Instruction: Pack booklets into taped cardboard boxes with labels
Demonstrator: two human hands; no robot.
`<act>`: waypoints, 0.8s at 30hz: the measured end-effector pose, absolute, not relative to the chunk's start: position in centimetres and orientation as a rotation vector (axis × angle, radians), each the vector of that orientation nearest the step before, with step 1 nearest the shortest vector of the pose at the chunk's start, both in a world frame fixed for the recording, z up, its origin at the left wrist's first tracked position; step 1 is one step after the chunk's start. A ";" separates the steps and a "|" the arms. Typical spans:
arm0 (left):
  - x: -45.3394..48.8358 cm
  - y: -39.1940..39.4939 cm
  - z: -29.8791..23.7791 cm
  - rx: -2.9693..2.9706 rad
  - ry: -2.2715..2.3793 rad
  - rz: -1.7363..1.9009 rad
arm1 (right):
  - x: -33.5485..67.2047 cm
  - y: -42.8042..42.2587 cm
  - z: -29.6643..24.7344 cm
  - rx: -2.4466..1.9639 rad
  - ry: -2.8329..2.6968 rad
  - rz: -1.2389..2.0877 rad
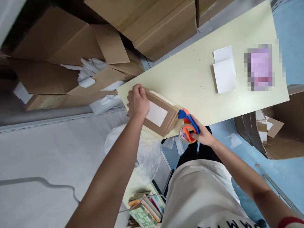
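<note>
A small brown cardboard box (163, 122) with a white label (156, 114) lies at the near corner of the pale table (190, 72). My left hand (137, 102) is closed and presses down on the box's far end. My right hand (201, 134) grips an orange and blue tape dispenser (187, 126), whose blue head touches the box's near end at the table edge.
White paper sheets (224, 71) and a blurred purple item (260, 68) lie further along the table. Large cardboard boxes (154, 22) are stacked behind, an open carton (275, 126) stands on the blue floor at right. A clear plastic bag (147, 158) and books (144, 209) sit below.
</note>
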State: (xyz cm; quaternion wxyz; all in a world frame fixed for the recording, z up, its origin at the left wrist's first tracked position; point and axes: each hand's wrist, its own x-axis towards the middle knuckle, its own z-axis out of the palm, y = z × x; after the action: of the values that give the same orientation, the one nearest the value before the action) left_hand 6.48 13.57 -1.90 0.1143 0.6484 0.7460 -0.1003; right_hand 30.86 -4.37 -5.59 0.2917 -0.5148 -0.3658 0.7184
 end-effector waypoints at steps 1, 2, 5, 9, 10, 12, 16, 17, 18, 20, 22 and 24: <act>6.2 13.0 -1.9 1.783 2.307 -0.348 | 31.1 -2.2 -5.8 -1.342 -0.947 1.922; 6.2 12.3 -1.8 1.684 2.411 -0.367 | 31.6 0.2 -6.1 -1.301 -0.933 1.944; 7.4 11.1 -1.1 1.758 2.421 -0.271 | 33.5 7.6 -7.1 -1.212 -0.930 2.042; 9.5 12.1 -0.4 2.192 1.865 -0.243 | 35.3 13.2 -8.4 -1.187 -1.054 2.103; 9.8 12.6 -0.4 2.235 1.783 -0.262 | 35.3 13.5 -8.6 -1.202 -1.076 2.083; 10.2 13.3 -0.4 2.266 1.744 -0.302 | 35.1 13.0 -8.8 -1.247 -1.087 2.017; 10.1 13.5 -0.7 2.277 1.801 -0.338 | 34.9 9.7 -7.8 -1.307 -1.069 1.987; 10.1 13.4 -0.7 2.277 1.802 -0.345 | 35.0 8.4 -7.3 -1.324 -1.073 2.009; 10.2 13.3 -0.7 2.273 1.801 -0.354 | 35.2 7.0 -6.8 -1.346 -1.077 2.033; 10.3 13.1 -0.6 2.260 1.802 -0.368 | 35.4 3.6 -6.0 -1.393 -1.080 2.071; 10.6 13.2 -0.5 2.262 1.805 -0.360 | 35.0 -0.1 -5.3 -1.403 -1.061 2.069; 10.6 13.3 -0.6 2.282 1.810 -0.327 | 33.9 -3.3 -5.0 -1.427 -1.023 2.037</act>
State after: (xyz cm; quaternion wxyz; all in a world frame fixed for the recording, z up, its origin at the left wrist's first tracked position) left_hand 10.61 13.27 -0.61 0.1052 0.7743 0.6140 -0.1110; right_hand 33.90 -3.33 -4.99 0.2241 -0.5170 -0.3708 0.7382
